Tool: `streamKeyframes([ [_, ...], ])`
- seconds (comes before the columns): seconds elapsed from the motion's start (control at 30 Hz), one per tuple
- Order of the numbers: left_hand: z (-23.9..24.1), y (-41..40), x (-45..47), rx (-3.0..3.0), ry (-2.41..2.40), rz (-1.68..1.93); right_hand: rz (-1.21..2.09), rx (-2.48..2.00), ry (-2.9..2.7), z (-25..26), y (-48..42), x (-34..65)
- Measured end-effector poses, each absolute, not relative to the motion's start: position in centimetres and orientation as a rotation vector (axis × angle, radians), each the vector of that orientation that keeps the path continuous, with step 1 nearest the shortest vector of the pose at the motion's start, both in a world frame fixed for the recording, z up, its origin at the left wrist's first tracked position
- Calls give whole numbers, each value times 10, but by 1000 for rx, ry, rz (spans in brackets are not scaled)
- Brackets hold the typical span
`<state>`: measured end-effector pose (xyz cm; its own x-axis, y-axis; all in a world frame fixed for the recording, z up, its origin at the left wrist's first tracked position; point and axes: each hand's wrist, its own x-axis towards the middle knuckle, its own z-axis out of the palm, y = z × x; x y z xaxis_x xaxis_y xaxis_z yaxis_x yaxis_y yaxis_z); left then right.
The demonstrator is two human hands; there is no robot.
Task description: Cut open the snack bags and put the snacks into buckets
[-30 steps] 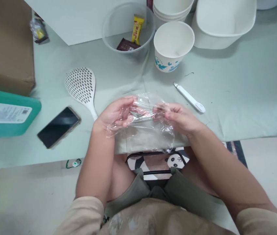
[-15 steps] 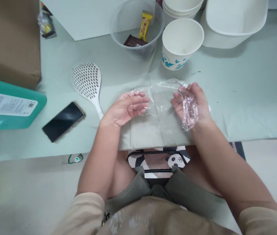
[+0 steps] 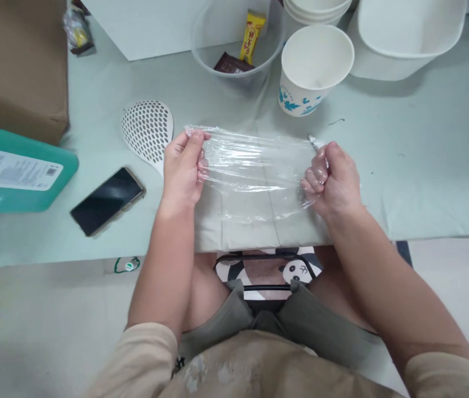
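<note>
A sheet of clear plastic film (image 3: 254, 166) is stretched taut between my two hands, just above the pale green table (image 3: 425, 166) near its front edge. My left hand (image 3: 183, 168) pinches the film's left end, fingers closed. My right hand (image 3: 333, 179) is a fist around the film's right end. A white perforated skimmer (image 3: 148, 130) lies just left of my left hand. Behind the film stands an empty white paper cup with blue print (image 3: 312, 69).
A clear bowl (image 3: 234, 41) at the back holds a yellow and a brown snack packet. White tubs (image 3: 408, 33) stand back right, and a white pen-like tool (image 3: 314, 141) pokes out behind my right hand. A phone (image 3: 107, 200), a teal box (image 3: 14, 174) and a cardboard box (image 3: 14, 66) lie left.
The film was crumpled between my hands a second ago. My hands then opened and parted, and now both grip its ends and hold it spread wide and flat.
</note>
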<state>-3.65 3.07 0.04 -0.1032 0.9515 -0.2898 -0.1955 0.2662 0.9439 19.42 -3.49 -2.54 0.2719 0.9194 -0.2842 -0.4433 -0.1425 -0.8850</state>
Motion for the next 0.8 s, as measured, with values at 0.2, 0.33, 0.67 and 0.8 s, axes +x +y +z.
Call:
streamKeyframes([
  [0.2, 3, 33, -44, 694, 1262, 1151, 1249, -1277, -565, -25, -38, 195],
  [0.33, 6, 33, -48, 667, 1244, 1125, 1227, -1328, -602, -25, -40, 196],
  [0.67, 0, 38, -65, 544, 1091, 1172, 1134, -1467, -792, -24, -42, 203],
  [0.8, 10, 33, -61, 520, 945, 1084, 1531, -1309, -792, -20, -43, 203],
])
